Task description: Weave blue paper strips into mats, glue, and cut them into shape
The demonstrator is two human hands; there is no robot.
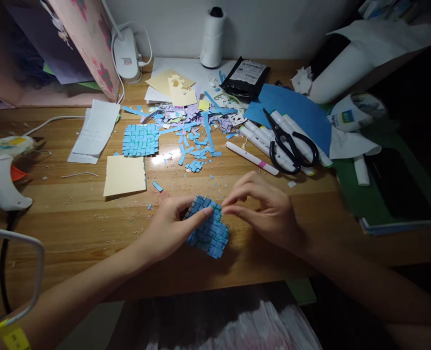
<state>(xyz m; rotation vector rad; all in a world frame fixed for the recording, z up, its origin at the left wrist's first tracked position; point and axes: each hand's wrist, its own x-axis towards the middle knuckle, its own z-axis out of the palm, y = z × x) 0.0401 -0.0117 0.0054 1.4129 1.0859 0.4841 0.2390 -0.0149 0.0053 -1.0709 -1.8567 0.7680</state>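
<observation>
While the left hand point(168, 228) rests on the wooden desk point(73, 233), its fingers lie across the upper left part of a blue woven paper piece point(210, 233), with the index finger extended over the top surface and pressing it down. The piece sits flat near the front edge of the desk, directly between both hands. The right hand point(270, 214) meets the piece at its upper right edge; thumb and forefinger are pinched narrowly together there, and whether they grip a strip end cannot be determined. The remaining right fingers are curled above the desk.

A second blue woven square point(141, 140) lies well apart, farther back on the left, behind a cream paper sheet point(125, 175). Loose blue strips point(197, 150) are scattered behind the hands. Black scissors point(290, 146) rest on white markers point(259, 138) at the right. A glue gun point(0, 170) lies at the far left.
</observation>
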